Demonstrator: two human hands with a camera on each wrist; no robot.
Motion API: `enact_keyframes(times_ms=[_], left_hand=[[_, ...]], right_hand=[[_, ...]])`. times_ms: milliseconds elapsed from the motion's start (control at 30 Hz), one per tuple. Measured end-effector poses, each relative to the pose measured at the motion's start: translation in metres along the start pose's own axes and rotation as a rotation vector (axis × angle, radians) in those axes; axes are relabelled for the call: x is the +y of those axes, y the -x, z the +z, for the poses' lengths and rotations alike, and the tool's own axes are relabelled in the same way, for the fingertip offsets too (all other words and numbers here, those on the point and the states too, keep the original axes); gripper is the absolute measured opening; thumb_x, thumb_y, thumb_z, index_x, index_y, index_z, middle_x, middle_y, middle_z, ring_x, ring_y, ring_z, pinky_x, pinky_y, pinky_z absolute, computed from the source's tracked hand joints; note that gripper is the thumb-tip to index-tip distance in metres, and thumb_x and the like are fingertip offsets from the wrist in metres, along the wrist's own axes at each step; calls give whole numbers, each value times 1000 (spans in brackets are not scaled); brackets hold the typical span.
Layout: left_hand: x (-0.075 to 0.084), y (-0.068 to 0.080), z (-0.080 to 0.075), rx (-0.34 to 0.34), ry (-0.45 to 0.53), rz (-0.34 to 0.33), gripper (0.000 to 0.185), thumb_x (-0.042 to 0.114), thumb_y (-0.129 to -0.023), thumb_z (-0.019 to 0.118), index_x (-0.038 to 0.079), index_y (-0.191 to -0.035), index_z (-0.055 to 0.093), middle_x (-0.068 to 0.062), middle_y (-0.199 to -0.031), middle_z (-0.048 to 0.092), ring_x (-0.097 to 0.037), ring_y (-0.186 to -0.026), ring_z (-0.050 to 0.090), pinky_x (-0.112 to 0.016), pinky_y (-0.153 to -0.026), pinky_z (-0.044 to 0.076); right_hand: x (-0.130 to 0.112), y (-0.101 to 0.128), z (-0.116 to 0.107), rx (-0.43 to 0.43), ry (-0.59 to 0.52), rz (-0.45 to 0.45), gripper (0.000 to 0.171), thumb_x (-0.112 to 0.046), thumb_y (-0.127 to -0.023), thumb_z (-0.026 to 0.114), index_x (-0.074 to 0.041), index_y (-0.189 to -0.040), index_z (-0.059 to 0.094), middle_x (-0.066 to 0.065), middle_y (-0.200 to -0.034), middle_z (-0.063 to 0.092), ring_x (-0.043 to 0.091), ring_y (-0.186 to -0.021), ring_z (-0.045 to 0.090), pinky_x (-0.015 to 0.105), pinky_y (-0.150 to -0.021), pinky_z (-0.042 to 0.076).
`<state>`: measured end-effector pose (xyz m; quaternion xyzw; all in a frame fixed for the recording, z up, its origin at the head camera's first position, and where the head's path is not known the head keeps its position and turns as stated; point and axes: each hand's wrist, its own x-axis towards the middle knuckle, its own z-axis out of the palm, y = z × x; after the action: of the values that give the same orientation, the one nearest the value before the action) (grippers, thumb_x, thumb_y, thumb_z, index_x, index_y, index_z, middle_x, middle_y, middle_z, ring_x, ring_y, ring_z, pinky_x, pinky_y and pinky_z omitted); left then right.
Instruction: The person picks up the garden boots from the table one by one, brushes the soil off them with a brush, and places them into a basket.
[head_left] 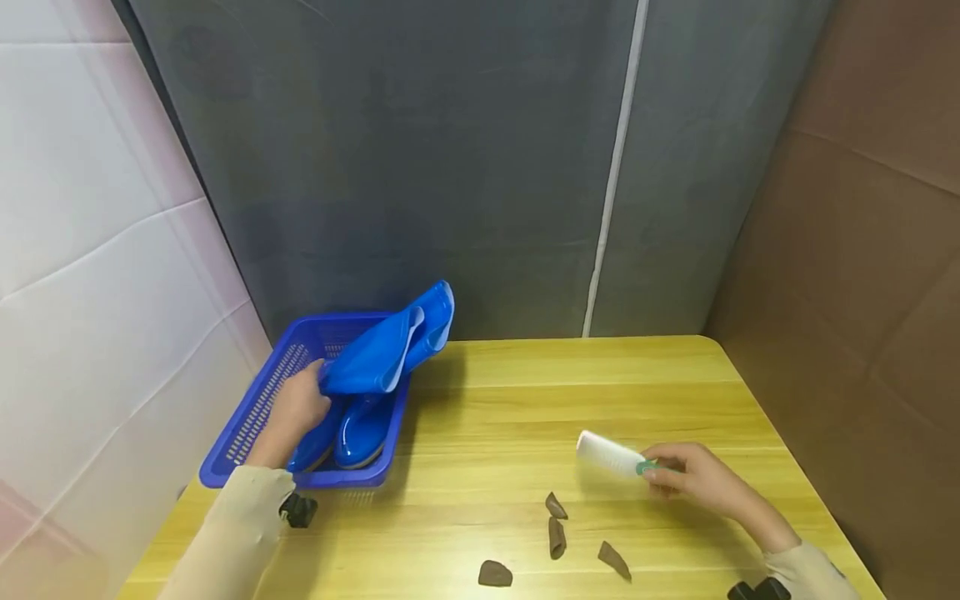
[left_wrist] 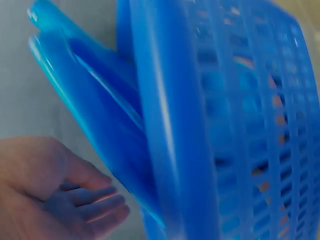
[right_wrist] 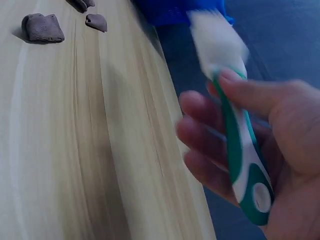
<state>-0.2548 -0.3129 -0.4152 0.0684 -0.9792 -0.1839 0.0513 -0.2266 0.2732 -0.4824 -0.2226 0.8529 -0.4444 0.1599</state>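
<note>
A pair of blue rubber boots [head_left: 378, 358] lies in a blue perforated basket [head_left: 258, 404] at the table's back left, the shafts sticking out over the far rim. My left hand [head_left: 315, 392] reaches into the basket, its relaxed fingers [left_wrist: 107, 207] against a boot shaft [left_wrist: 100, 110] beside the basket wall [left_wrist: 250, 125]. My right hand [head_left: 660, 471] holds a white brush [head_left: 607, 454] by its green handle, low over the table at the right. In the right wrist view thumb and fingers [right_wrist: 200, 140] curl round that handle [right_wrist: 240, 150].
Several brown lumps [head_left: 556, 537] lie on the yellow wooden table [head_left: 562, 392] near its front edge, seen again as lumps [right_wrist: 42, 27] in the right wrist view. A grey curtain hangs behind; a white wall stands left, brown board right.
</note>
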Motion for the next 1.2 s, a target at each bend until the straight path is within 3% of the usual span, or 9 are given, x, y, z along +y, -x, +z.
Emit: enact_keyframes(times_ms=[100,167,267,367,433,567,800,1200], left_hand=[[17,13,1,166,48,44,59,-4,-87,48,-6,-145,39,-36,-138,50,-53,-112,58,-63,-92,51],[28,21,2,277,87,105,56,-4,-89,48,-1,-144,44,-32,-136,55,-43,-85,64,-51,-70,56],[42,33,5,415,132,204,53,-4,-88,52,5,-140,53,-25,-121,67,-23,-58,49,-32,-48,39],[51,41,7,472,167,283,50,-4,-88,55,9,-136,59,-18,-107,70,-12,-50,37,-23,-45,28],[54,43,10,480,181,324,49,-4,-88,55,10,-134,61,-15,-100,70,-8,-48,31,-22,-43,26],[55,49,19,450,195,366,45,-3,-89,57,10,-132,62,-14,-109,72,-6,-49,31,-21,-43,27],[57,57,30,465,186,382,41,-1,-88,61,9,-127,66,-13,-108,73,-6,-52,35,-20,-46,29],[58,65,39,467,222,377,41,-1,-89,60,11,-127,66,-12,-108,74,-13,-66,52,-20,-51,34]], right_hand=[[3,8,-1,132,50,34,29,-25,-97,61,-4,-117,65,11,-84,69,4,-62,52,24,-52,50],[7,13,0,224,93,80,31,-24,-95,65,-3,-117,64,8,-85,69,0,-61,49,21,-50,46],[12,22,2,314,87,168,40,-22,-89,72,-1,-121,62,9,-93,65,2,-59,50,20,-49,47],[17,29,4,383,62,256,47,-21,-86,76,2,-123,60,12,-98,59,6,-62,54,21,-53,53],[19,33,5,426,59,310,47,-23,-86,76,3,-122,60,12,-99,61,7,-64,57,22,-55,55],[27,40,8,498,112,387,44,-28,-86,76,3,-114,63,7,-90,65,6,-70,55,20,-58,51],[39,55,18,515,160,484,40,-33,-88,73,2,-108,65,5,-87,64,10,-70,51,22,-56,44],[51,60,29,529,258,515,37,-29,-83,77,1,-102,67,4,-82,63,16,-70,52,25,-59,38]])
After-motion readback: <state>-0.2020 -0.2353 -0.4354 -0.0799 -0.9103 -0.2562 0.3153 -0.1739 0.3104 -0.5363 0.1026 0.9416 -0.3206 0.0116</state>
